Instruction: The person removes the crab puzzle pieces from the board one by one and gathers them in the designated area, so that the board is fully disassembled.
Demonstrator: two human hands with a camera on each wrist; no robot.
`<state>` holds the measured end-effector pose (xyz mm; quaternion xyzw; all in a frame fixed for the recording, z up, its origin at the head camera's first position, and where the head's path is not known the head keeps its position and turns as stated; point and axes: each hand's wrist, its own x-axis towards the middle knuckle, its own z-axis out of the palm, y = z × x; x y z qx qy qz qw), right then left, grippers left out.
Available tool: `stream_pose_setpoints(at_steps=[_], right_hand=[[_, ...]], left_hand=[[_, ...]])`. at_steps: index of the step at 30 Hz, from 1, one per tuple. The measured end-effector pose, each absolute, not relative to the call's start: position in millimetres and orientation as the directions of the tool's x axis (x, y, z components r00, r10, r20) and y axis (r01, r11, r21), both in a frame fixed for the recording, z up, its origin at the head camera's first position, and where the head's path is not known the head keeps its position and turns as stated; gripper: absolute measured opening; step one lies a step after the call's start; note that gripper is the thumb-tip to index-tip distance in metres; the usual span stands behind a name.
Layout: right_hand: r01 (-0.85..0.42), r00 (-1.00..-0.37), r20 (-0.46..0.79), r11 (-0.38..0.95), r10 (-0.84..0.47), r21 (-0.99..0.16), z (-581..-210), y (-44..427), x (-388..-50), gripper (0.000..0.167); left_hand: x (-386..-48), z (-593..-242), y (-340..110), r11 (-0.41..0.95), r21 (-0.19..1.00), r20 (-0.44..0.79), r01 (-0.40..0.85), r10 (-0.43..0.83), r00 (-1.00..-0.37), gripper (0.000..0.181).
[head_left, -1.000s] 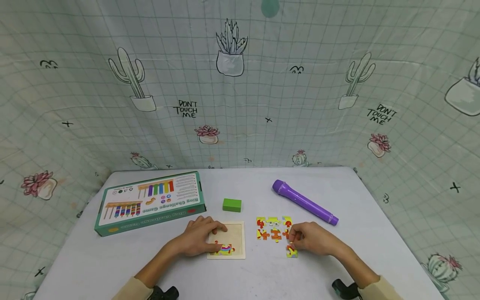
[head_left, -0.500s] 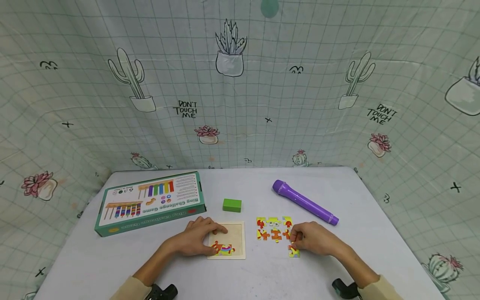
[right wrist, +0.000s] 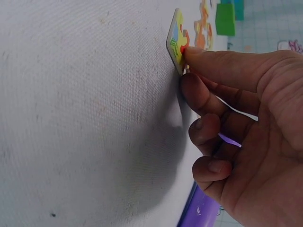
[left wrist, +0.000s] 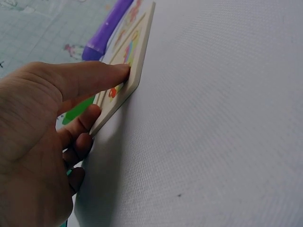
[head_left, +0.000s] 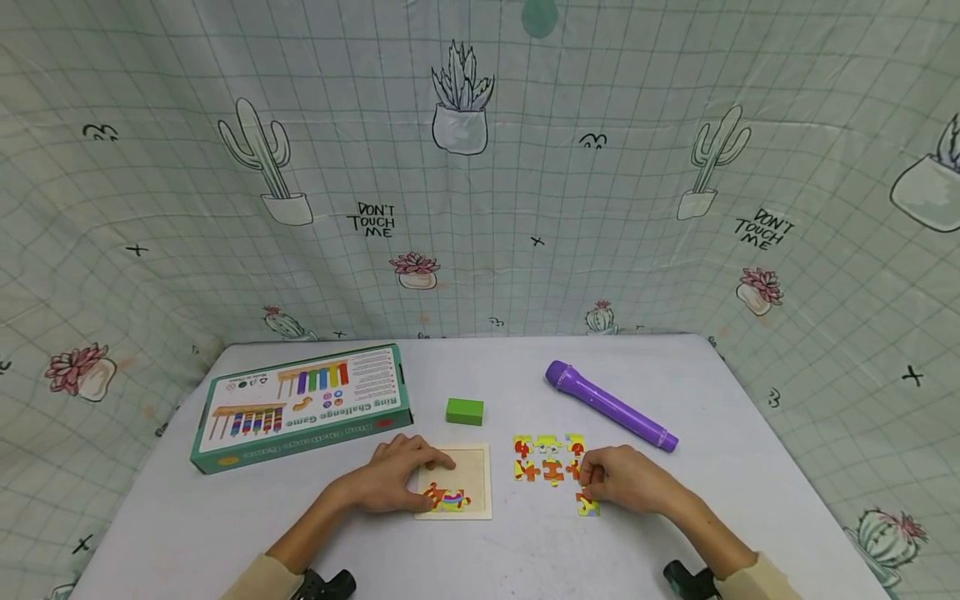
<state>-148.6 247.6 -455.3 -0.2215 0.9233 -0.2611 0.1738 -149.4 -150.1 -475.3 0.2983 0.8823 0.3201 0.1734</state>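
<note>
My left hand holds the left side of a square wooden puzzle tray. Its thumb rests at the lower-left corner, on joined puzzle pieces that show a rainbow. In the left wrist view the other fingers curl by the tray's edge. On the right, my right hand pinches a yellow, red and blue puzzle piece between thumb and index finger, with the piece tilted up at the table. Just left of that hand lie several loose puzzle pieces in rows, one partly hidden by the fingers.
A green block stands behind the tray. Behind the left hand lies a green and white game box. A purple microphone-shaped tube lies diagonally behind the right hand. A patterned cloth rises behind the white table.
Over the last second my right hand has shifted the pinched piece slightly right. My left thumb has slid a little left, uncovering more of the orange piece in the tray.
</note>
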Motion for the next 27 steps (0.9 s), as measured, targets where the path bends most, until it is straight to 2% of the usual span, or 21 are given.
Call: stream_pose_setpoints(at_steps=[8, 14, 21, 27], right_hand=[[-0.289, -0.855, -0.22, 0.784, -0.469, -0.55, -453, 246, -150, 0.016], [-0.305, -0.833, -0.226, 0.759, -0.506, -0.575, -451, 235, -152, 0.013], [-0.352, -0.812, -0.172, 0.702, -0.558, -0.619, -450, 201, -156, 0.008], [-0.413, -0.77, -0.113, 0.625, -0.628, -0.662, -451, 165, -159, 0.008]], left_hand=[[-150, -476, -150, 0.615, 0.669, -0.117, 0.416, 0.64, -0.759, 0.05], [-149, -476, -150, 0.613, 0.674, -0.119, 0.412, 0.64, -0.759, 0.05], [-149, -475, -151, 0.618, 0.671, -0.118, 0.41, 0.634, -0.764, 0.049], [-149, -475, -151, 0.62, 0.668, -0.115, 0.412, 0.632, -0.766, 0.048]])
